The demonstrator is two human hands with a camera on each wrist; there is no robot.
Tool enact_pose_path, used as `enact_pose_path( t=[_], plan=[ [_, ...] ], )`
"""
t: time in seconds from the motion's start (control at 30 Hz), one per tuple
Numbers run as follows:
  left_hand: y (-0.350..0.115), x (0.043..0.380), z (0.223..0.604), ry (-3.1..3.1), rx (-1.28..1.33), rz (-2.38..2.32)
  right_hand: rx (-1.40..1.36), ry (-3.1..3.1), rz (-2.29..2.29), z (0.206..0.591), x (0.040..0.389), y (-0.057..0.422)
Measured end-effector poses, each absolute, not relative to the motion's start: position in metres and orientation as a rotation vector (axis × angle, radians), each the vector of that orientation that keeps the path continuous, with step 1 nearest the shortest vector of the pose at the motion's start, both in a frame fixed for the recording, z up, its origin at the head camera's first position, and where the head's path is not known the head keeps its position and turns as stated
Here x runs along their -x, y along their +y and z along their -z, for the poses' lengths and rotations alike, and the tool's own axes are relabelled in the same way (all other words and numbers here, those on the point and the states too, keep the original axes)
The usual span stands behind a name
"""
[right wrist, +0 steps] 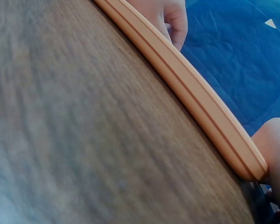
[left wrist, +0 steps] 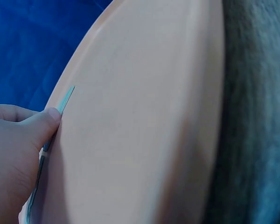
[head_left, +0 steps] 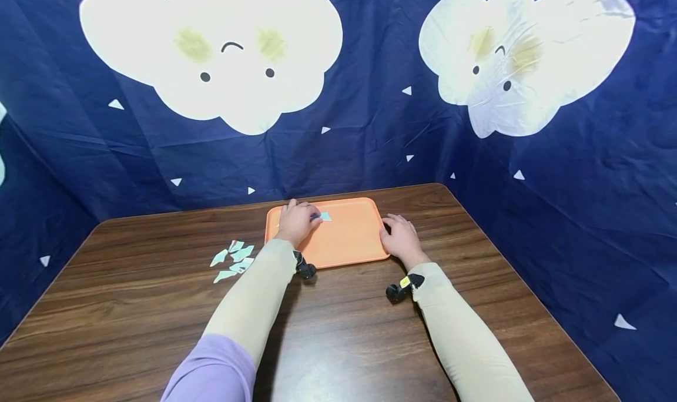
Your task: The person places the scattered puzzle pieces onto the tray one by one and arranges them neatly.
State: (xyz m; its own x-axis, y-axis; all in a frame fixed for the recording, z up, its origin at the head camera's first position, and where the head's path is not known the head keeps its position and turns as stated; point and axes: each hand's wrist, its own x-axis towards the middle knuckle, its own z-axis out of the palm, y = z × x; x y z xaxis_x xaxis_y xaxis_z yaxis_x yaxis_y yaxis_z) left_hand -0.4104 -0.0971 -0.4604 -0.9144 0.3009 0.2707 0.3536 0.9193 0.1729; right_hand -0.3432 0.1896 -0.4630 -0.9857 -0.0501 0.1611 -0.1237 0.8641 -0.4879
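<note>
Head view: an orange tray (head_left: pixel 349 240) rests on the wooden surface (head_left: pixel 338 320). Left hand (head_left: pixel 297 221) is positioned over the left part of the tray, thumb touching a pale blue piece (head_left: pixel 327 217) that lies on it; whether the fingers pinch this piece cannot be determined. Right hand (head_left: pixel 401 239) grips the tray's right rim. Similar loose pieces (head_left: pixel 243 253) lie on the surface, left of the tray.

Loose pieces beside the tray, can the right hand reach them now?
Probably not easily: the right hand is across the tray from the pieces, and the left forearm lies between.
</note>
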Motion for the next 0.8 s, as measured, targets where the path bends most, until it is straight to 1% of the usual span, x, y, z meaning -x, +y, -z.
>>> enact_pose_path(
  t=[0.23, 0.43, 0.8],
  plan=[
    [-0.102, 0.404, 0.457, -2.791, 0.521, 0.297, -0.143, -2.888, -0.78, 0.465, 0.345, 0.187],
    [-0.107, 0.391, 0.447, -2.708, 0.536, 0.366, -0.148, -2.894, -0.768, 0.465, 0.345, 0.187],
    [-0.136, 0.369, 0.439, -2.617, 0.388, 0.475, -0.166, -2.886, -0.768, 0.466, 0.345, 0.191]
  ],
)
